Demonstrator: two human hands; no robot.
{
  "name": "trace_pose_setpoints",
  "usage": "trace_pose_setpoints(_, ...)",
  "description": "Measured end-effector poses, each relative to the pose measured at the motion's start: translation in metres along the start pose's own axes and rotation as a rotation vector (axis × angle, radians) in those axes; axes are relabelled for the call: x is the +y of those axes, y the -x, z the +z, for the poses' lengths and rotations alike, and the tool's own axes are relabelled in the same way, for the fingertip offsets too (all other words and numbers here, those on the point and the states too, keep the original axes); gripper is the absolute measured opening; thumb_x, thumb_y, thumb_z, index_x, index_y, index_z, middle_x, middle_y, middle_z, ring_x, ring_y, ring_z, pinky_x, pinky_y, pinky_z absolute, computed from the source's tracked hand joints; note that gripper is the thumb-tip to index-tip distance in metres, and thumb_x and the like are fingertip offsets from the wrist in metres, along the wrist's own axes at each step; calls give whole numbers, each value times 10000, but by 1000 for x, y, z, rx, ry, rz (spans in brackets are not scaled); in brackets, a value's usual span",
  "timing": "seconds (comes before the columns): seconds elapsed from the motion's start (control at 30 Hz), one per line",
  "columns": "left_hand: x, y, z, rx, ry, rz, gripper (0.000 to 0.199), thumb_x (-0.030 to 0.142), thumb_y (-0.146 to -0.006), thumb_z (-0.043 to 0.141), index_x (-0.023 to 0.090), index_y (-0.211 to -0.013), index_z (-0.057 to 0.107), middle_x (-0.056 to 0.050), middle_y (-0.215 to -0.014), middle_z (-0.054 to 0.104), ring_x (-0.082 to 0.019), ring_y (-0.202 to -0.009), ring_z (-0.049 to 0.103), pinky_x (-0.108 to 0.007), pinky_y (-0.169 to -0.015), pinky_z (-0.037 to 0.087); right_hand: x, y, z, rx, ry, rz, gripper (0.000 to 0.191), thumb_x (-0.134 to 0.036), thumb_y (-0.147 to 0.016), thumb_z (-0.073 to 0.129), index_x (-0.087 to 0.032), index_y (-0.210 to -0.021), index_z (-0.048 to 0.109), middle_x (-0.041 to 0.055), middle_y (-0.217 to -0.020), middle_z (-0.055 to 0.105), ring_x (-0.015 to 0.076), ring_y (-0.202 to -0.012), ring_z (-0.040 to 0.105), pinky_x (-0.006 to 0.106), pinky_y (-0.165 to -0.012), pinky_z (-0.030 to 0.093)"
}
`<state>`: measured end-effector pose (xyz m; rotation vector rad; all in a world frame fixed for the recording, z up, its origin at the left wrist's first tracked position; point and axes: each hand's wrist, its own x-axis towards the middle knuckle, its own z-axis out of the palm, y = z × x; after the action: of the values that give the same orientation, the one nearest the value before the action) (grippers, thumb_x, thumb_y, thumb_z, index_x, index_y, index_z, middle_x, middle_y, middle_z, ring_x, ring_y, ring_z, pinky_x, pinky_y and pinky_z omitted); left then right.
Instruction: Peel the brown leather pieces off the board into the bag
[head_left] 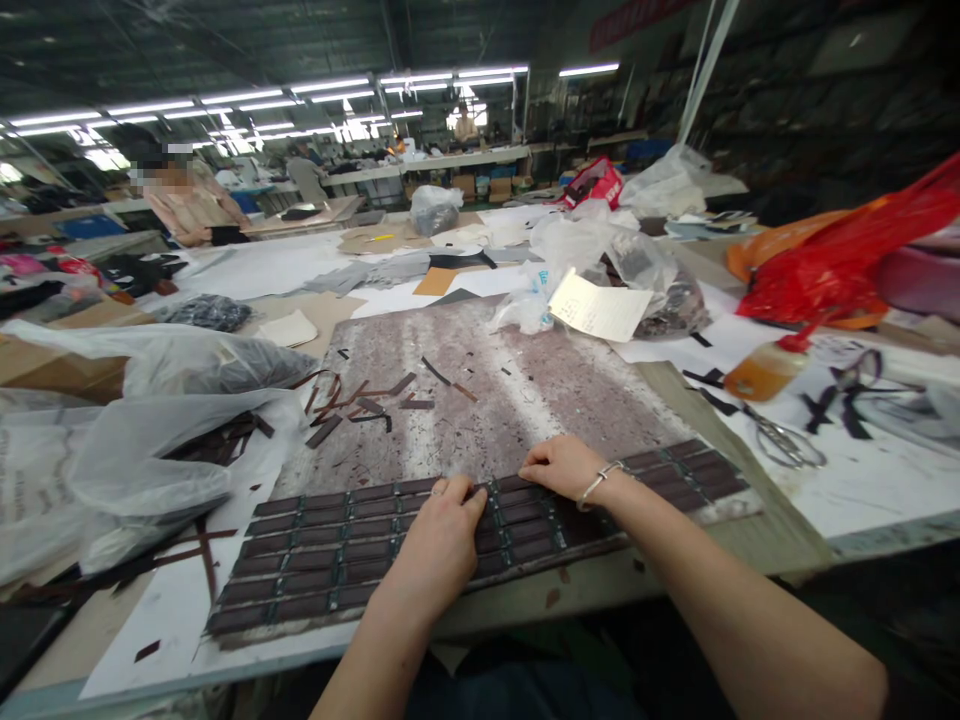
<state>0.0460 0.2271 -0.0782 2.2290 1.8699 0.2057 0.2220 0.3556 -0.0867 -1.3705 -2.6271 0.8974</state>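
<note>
Rows of dark brown, leather-like strips (307, 560) lie side by side along the front of a worn, speckled board (480, 370). Dark green lines show in the gaps between them. My left hand (444, 535) rests over the middle of the rows, fingers curled and tips down at the upper row; what lies under the fingertips is hidden. Just to its right, my right hand (564, 468), with a bangle (598, 484) at the wrist, is closed in a pinch at the rows' upper edge. Whatever its fingertips hold is too small to make out.
Loose brown offcuts (367, 405) are scattered on the board. Left stands a plastic bag (172, 470) of brown scraps. To the right are scissors (784, 440), a bottle of amber liquid (766, 370) and a red bag (832, 265). A paper note (600, 305) lies behind; a person (187, 200) stands farther back.
</note>
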Motion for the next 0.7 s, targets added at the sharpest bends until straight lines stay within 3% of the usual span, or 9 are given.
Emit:
trace_pose_setpoints(0.4, 12, -1, 4, -2, -138, -53, 533, 105, -727, 390, 228, -1236, 484, -102, -1043, 476, -257, -951, 417, -355, -781, 397, -11, 2, 3, 42, 163, 29, 222, -361, -757, 508, -259, -779, 703, 6, -785, 683, 167, -746, 608, 246, -636, 398)
trace_pose_setpoints(0.57, 14, -4, 5, -18, -170, -75, 497, 134, -748, 386, 236, -1222, 498, -109, -1032, 473, -269, -944, 418, -361, -756, 395, -14, 10, 3, 132, 266, 140, 214, -430, -744, 541, -255, -782, 659, 20, -746, 654, 197, -724, 589, 267, -578, 374)
trace_pose_setpoints(0.63, 15, -4, 4, -21, -178, -88, 484, 136, -759, 374, 241, -1214, 505, -110, -1028, 470, -269, -941, 419, -359, -747, 394, -14, 17, 0, 210, 315, 99, 201, -406, -779, 519, -245, -802, 637, 21, -783, 636, 182, -731, 574, 260, -578, 365)
trace_pose_setpoints(0.7, 15, -5, 4, -23, -179, -96, 482, 135, -762, 371, 243, -1212, 507, -112, -1030, 468, -269, -939, 421, -358, -742, 394, -14, 25, -3, 248, 354, -41, 186, -321, -835, 457, -251, -834, 629, 13, -862, 616, 156, -762, 558, 249, -601, 363)
